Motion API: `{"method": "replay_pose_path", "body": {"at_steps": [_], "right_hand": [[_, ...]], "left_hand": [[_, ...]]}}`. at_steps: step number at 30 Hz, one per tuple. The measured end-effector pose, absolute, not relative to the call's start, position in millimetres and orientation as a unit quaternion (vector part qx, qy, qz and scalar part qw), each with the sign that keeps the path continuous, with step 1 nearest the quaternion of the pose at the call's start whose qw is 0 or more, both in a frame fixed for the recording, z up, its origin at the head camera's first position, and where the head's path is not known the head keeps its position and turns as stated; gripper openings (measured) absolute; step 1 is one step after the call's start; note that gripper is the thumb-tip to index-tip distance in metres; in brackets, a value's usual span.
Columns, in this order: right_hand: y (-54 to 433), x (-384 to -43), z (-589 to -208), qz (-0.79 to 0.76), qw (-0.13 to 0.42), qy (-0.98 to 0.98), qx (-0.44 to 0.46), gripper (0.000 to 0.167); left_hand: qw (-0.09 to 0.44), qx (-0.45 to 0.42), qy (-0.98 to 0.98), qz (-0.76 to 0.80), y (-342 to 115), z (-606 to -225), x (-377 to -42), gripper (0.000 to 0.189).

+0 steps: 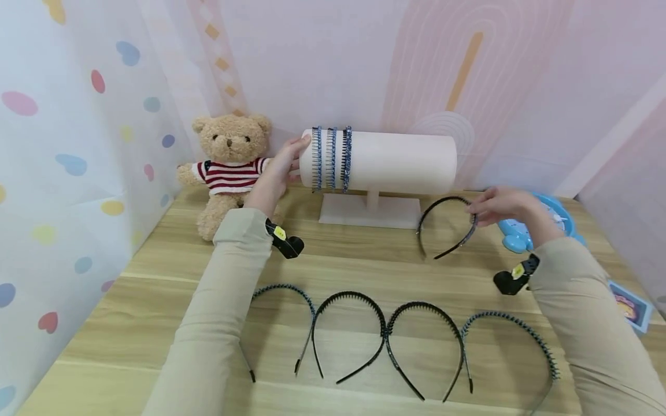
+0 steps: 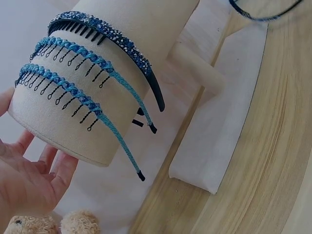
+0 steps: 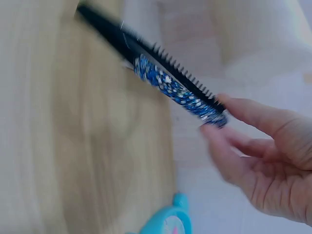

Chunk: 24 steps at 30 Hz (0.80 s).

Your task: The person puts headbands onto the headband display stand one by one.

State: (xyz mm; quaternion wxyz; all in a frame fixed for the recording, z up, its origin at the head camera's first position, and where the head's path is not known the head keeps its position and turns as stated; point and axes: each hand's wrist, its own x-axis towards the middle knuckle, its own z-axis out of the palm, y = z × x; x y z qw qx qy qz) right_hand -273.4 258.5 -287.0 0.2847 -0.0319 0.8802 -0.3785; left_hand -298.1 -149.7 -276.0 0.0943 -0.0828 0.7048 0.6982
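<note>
A white cylindrical headband stand [image 1: 400,162] carries two braided blue headbands [image 2: 63,90] and a sequined blue headband [image 2: 105,31] near its left end. My left hand [image 1: 286,159] rests on that end, the thumb by its upper edge and relaxed fingers against the end; some fingertips are hidden. To the right of the stand, my right hand [image 1: 499,205] pinches a black headband [image 3: 178,90] covered in blue and silver sequins between thumb and fingers. Its toothed inner side shows in the right wrist view, and its two ends point down toward the table in the head view.
Several toothed headbands [image 1: 348,296] lie in a row along the front of the wooden table [image 1: 156,323]. A teddy bear [image 1: 229,144] in a striped shirt sits left of the stand. At the right are a blue plastic object [image 1: 564,216] and a blue-framed item [image 1: 631,306].
</note>
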Motion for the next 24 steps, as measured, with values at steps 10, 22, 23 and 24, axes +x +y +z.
{"method": "replay_pose_path", "body": {"at_steps": [10,22,23,24], "right_hand": [[239,-263,-248,-0.478,0.071,0.875,-0.027,0.047],[199,-268,-234,-0.478,-0.013,0.877,-0.047,0.049],[200,-268,-235,-0.460,-0.014,0.886,-0.050,0.055],[202,-269,-236,-0.440,-0.012,0.896,-0.058,0.062]], "left_hand": [[0.096,-0.080,0.694,0.709,-155,-284,-309,0.061],[0.104,-0.097,0.704,0.696,-150,-273,-299,0.062],[0.103,-0.096,0.706,0.694,-150,-274,-299,0.061],[0.101,-0.096,0.706,0.694,-150,-274,-299,0.061]]}}
